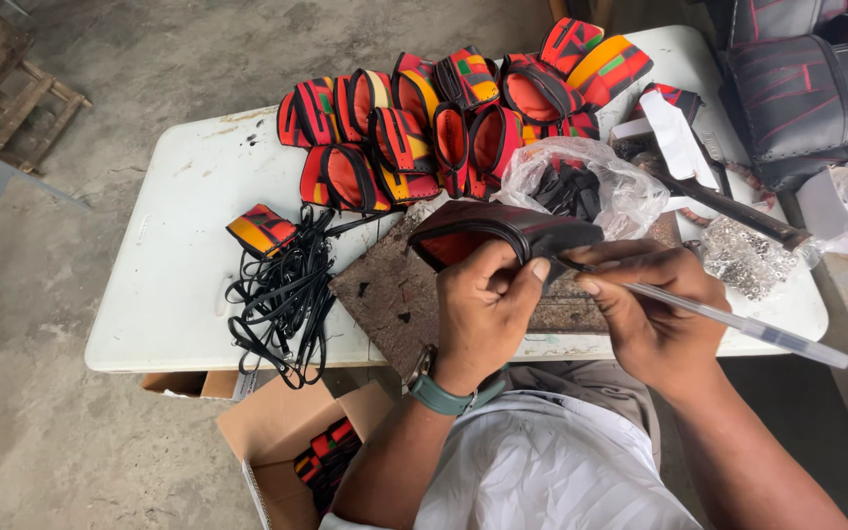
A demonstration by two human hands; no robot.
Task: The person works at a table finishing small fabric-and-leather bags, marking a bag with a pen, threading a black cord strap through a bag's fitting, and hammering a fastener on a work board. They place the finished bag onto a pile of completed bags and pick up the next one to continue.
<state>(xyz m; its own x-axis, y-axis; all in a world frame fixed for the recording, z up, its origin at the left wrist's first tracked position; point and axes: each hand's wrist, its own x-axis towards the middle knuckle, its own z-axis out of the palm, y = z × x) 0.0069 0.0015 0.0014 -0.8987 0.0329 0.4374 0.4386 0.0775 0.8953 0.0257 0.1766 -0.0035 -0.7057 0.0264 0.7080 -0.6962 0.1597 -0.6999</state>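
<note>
Here left hand (pixel 483 304) pinches black pouch (pixel 503 234) rim, right hand (pixel 645 299) holds pen (pixel 738 324)

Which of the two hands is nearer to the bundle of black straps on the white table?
Left. The left hand holds the black pouch just right of the black straps; the right hand, holding a clear pen, is farther right.

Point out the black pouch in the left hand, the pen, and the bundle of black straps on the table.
black pouch (pixel 532 234): head view, on its dark outer side.
pen (pixel 738 322): head view, on the clear barrel past the right hand.
black straps (pixel 282 299): head view, middle of the tangle.
</note>
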